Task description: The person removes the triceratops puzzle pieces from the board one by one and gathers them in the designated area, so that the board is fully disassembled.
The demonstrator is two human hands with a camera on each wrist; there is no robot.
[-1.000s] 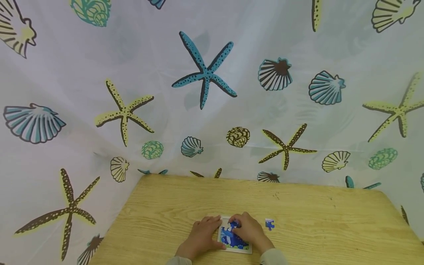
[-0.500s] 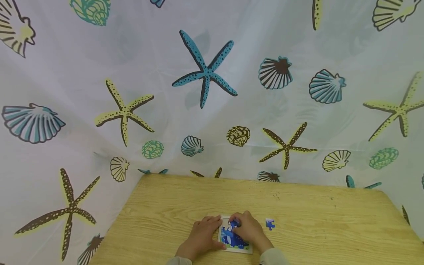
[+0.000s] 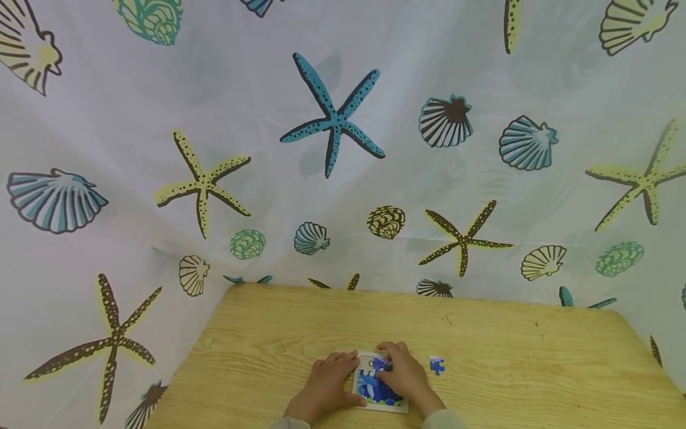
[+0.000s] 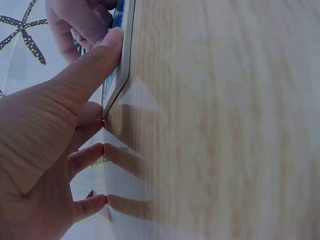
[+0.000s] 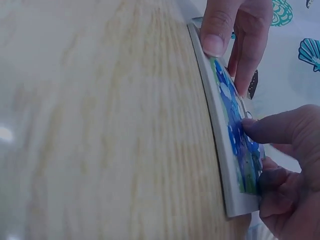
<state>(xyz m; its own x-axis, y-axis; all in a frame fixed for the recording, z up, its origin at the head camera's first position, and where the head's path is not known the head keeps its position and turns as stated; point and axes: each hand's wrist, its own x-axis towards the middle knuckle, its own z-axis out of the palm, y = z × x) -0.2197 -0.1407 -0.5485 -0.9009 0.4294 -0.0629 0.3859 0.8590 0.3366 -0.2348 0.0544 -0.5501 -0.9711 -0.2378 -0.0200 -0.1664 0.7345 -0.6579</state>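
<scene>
Pale sleeve cuffs [image 3: 443, 419] at the near edge, soft fabric, one per wrist. Left hand [image 3: 328, 382] is spread out, not curled: thumb laid on the rim at the near left, an index fingertip by the far-left corner, the other fingertips down on the wood. Right hand [image 3: 405, 374] is bent over the right side, thumb pressed on the picture, other fingers folded by the edge; cannot tell if it grips or only presses. Between them, flat on the table, the jigsaw tray [image 3: 387, 409]: thin, rectangular, off-white smooth rim, glossy blue print with green along the bottom, pale backing showing upper left. Loose jigsaw piece [image 3: 437, 365] just right of the right hand, blue and white, knobbed outline. Table [image 3: 514, 357] is yellowish wood-look, wavy grain, slightly shiny, finger reflections in the left wrist view, few small dark marks toward the back, rounded far corners. Behind and at the sides, white cloth [image 3: 241, 77], thin, softly creased, printed with shells and starfish in teal, yellow, brown; big blue starfish [image 3: 336, 122] upper middle.
</scene>
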